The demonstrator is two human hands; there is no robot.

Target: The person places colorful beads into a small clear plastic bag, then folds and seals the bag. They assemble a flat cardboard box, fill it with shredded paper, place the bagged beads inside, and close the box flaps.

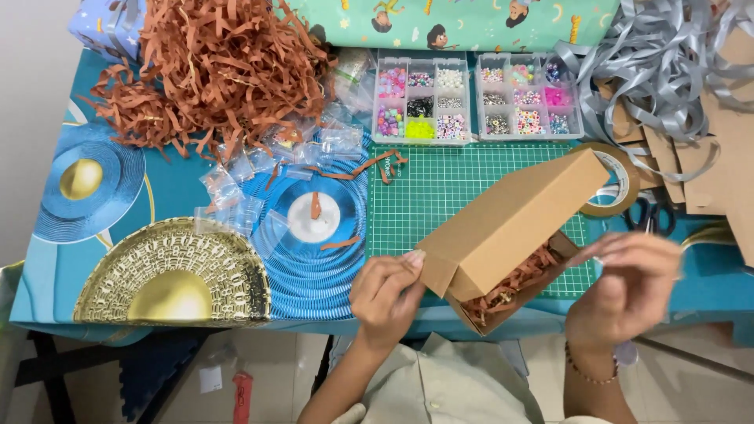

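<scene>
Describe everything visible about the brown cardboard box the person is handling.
The plain brown cardboard box is oblong and unprinted, lying tilted across the green gridded cutting mat at the table's near edge. Its lid stands partly raised over the base, and shredded brown paper filling shows in the gap at the near side. The left hand pinches a flap at its near-left corner with its fingers. The right hand is blurred beside the near-right edge; contact there cannot be told. A roll of brown tape lies behind its far end.

Bright, even light; motion-blurred right hand

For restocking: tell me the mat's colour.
Head view: the mat is green with a white grid.
</scene>
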